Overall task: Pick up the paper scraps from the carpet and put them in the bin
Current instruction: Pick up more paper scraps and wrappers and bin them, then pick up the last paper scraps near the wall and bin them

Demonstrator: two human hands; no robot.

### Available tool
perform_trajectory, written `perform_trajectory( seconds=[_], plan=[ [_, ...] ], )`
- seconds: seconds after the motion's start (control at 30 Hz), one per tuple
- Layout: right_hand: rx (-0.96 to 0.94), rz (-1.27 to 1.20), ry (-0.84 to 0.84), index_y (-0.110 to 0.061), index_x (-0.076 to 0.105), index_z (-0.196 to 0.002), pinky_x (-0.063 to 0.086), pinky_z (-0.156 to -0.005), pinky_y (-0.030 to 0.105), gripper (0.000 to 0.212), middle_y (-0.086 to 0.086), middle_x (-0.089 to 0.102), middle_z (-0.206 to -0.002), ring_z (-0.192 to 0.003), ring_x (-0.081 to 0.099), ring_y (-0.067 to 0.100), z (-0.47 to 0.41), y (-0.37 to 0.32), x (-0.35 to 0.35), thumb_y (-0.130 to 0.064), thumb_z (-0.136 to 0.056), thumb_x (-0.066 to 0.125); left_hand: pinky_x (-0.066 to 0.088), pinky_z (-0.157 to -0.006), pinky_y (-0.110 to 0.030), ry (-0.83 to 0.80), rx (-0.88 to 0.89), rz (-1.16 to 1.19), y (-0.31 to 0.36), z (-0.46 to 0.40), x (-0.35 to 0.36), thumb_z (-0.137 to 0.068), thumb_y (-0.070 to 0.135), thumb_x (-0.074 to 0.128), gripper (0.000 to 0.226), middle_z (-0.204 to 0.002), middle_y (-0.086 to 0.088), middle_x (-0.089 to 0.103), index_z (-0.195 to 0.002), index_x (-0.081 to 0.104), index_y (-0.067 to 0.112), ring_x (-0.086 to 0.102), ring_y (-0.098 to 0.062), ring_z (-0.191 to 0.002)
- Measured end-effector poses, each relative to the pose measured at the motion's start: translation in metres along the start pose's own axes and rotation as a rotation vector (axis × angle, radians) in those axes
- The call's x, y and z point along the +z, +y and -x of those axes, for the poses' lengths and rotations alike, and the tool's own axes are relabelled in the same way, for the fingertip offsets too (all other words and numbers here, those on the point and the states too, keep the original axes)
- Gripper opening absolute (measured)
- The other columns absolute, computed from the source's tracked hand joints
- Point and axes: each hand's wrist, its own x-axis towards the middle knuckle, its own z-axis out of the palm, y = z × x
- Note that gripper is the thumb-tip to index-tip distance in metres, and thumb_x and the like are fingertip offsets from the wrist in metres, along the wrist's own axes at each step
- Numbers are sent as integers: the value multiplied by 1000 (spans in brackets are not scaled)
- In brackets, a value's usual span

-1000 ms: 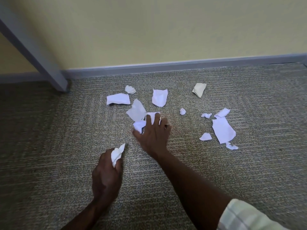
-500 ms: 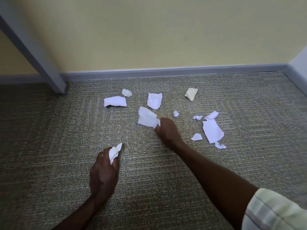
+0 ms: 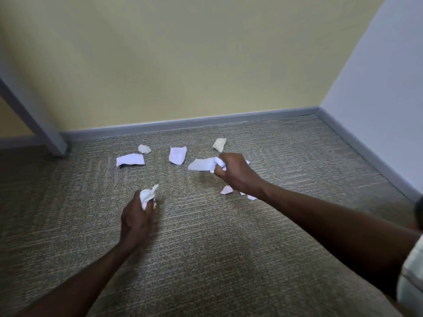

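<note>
Left hand (image 3: 137, 217): low over carpet (image 3: 206, 236), fingers curled round a white wad (image 3: 147, 196). Right hand (image 3: 233, 172): raised farther out, gripping crumpled sheets (image 3: 202, 164) that trail to its left. Loose on carpet near grey skirting (image 3: 183, 124): flat scrap (image 3: 130, 159), small ball (image 3: 144, 148), torn piece (image 3: 177, 154), beige scrap (image 3: 219, 144), plus bits (image 3: 226, 190) under right wrist; grey leg (image 3: 29, 115) at left; no bin in view
</note>
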Motion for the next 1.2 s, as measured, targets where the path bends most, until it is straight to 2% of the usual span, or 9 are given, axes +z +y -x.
perform_trajectory(
  seconds=[0.13,0.23,0.4,0.57,0.7,0.83,0.97,1.07,1.2],
  plan=[
    [-52,17,50,-17,32,-61,25,-53,30,34,0,40,-57,-53,33,10,22,-8,-54,-7,-83,55,49,-71,-34,-58,129,96,78,-11,9,-95,44,50,28,-93,3,73,-116,57,27,66,-21,-82],
    [-63,17,81,-18,33,-59,24,-48,20,36,-8,37,-54,-52,38,11,42,-12,-97,-7,-85,55,45,-68,-30,-123,274,199,138,-16,9,-99,34,52,20,-87,8,71,-116,58,25,64,-15,-79],
    [-33,29,182,-28,29,-55,24,-46,18,46,-10,37,-53,-48,35,3,82,-10,-159,-10,-85,60,41,-58,-7,-246,490,273,234,-14,10,-101,29,51,13,-78,6,69,-105,61,22,62,-5,-69],
    [48,53,298,-15,41,-61,26,-50,23,34,-4,45,-59,-54,33,6,127,0,-214,-17,-84,66,44,-61,-21,-379,663,260,305,0,28,-101,34,50,12,-71,15,65,-106,59,29,58,0,-63],
    [106,114,411,-19,52,-61,33,-55,25,27,-2,56,-61,-55,44,9,168,9,-256,-20,-85,64,39,-63,-17,-452,761,289,359,25,51,-100,39,50,17,-76,17,60,-109,59,28,54,3,-70],
    [174,201,590,-22,35,-55,29,-51,19,42,-3,39,-50,-49,38,4,209,22,-294,-18,-86,63,37,-62,-12,-552,854,355,419,59,78,-100,30,52,9,-73,25,61,-106,58,29,55,10,-68],
    [271,248,691,-14,40,-56,29,-51,18,37,-1,39,-51,-52,38,8,251,40,-331,-17,-84,65,40,-64,-23,-723,881,413,478,100,120,-98,34,50,15,-72,14,61,-105,60,25,57,-4,-66],
    [308,307,731,-6,39,-59,28,-52,22,36,3,36,-54,-55,31,13,284,44,-358,-26,-79,60,39,-68,-24,-825,905,370,514,134,152,-95,43,48,28,-89,15,63,-115,60,26,58,-7,-77],
    [440,357,617,-10,28,-57,22,-50,26,41,3,27,-55,-56,23,16,317,55,-389,-31,-75,59,39,-67,-30,-959,984,192,551,179,180,-93,39,50,10,-93,9,66,-91,57,31,60,-17,-85]
  ],
)
